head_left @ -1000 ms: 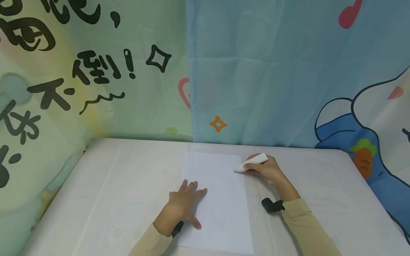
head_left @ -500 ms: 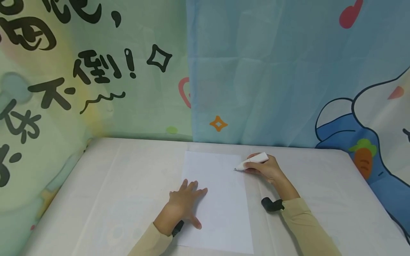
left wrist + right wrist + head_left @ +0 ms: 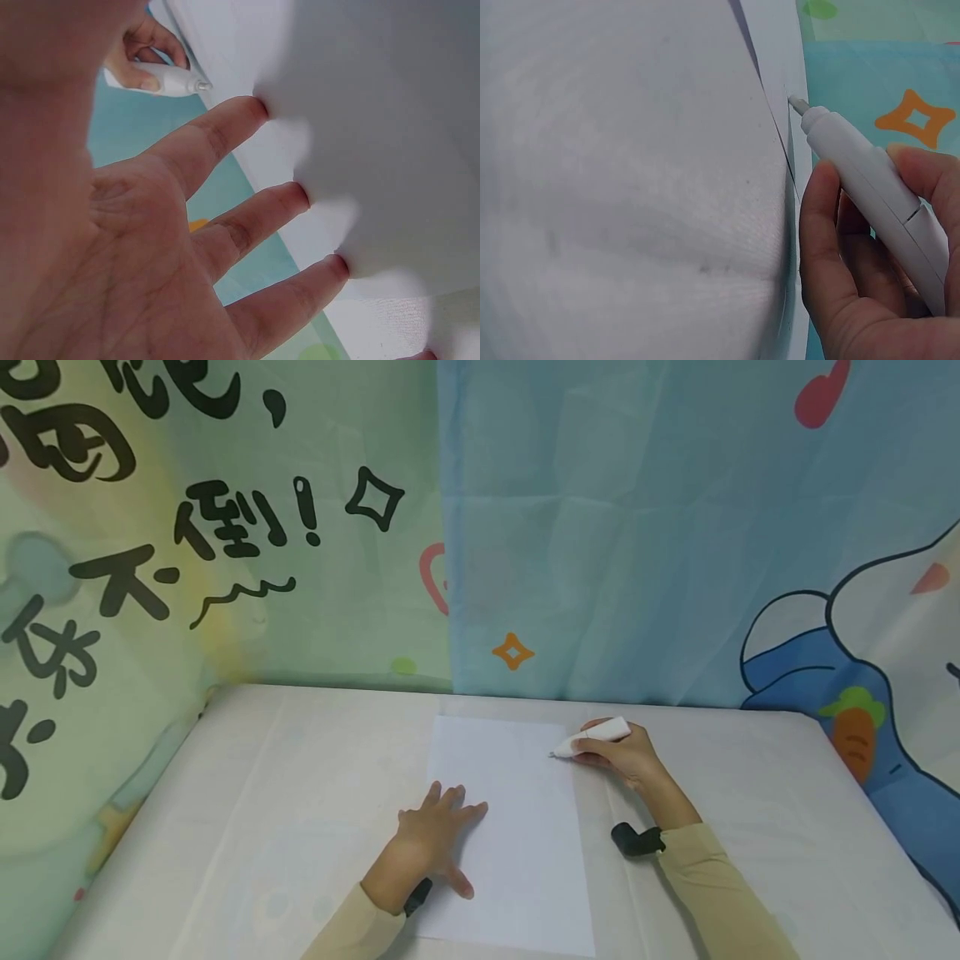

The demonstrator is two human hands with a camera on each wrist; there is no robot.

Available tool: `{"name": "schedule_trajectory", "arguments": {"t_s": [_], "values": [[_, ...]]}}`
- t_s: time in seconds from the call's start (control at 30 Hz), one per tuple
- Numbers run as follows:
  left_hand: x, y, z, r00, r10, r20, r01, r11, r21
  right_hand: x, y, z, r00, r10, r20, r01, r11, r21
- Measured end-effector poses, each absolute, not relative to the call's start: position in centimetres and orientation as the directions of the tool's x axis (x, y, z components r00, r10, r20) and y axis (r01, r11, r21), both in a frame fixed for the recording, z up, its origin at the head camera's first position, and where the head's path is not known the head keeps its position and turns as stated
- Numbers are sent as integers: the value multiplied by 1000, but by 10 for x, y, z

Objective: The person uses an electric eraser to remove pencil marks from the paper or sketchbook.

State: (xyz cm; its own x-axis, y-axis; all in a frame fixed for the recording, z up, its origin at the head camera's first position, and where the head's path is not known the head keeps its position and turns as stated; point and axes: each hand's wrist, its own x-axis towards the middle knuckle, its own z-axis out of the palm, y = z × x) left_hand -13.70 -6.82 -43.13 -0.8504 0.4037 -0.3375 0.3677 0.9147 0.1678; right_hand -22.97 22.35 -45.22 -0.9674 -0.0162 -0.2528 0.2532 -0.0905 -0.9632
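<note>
A blank-looking white sheet of paper (image 3: 517,843) lies on the white-covered table. My left hand (image 3: 433,839) rests on its left part with the fingers spread; in the left wrist view the fingertips (image 3: 289,196) press on the sheet. In my right hand (image 3: 626,756) I grip a thick white pen (image 3: 596,737) with a narrow metal tip, held between thumb and fingers. The tip is over the sheet's upper right part. In the right wrist view the pen (image 3: 862,169) points at the paper, its tip at or very near the surface. No mark can be made out.
The white table cover (image 3: 300,777) spreads around the sheet and has faint creases. Behind the table hangs a printed cloth backdrop (image 3: 600,568), with green and blue panels. Black wrist cameras (image 3: 637,841) are strapped at both wrists.
The pen tip has shifted very slightly up the sheet, away from me. My left hand and the paper stay in place.
</note>
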Motion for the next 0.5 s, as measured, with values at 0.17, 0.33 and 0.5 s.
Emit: {"name": "schedule_trajectory", "arguments": {"t_s": [0.17, 0.33, 0.5], "values": [[-137, -68, -432, -851, 407, -333, 369, 913, 174, -230, 224, -453, -967, -9, -254, 254, -93, -963], [-137, -69, -432, -852, 408, -329, 369, 912, 176, -230, 224, -453, -967, -7, -255, 254, -89, -963], [-137, -69, -432, -852, 407, -329, 367, 913, 178, -229, 224, -453, -968, -13, -252, 252, -81, -964]]}}
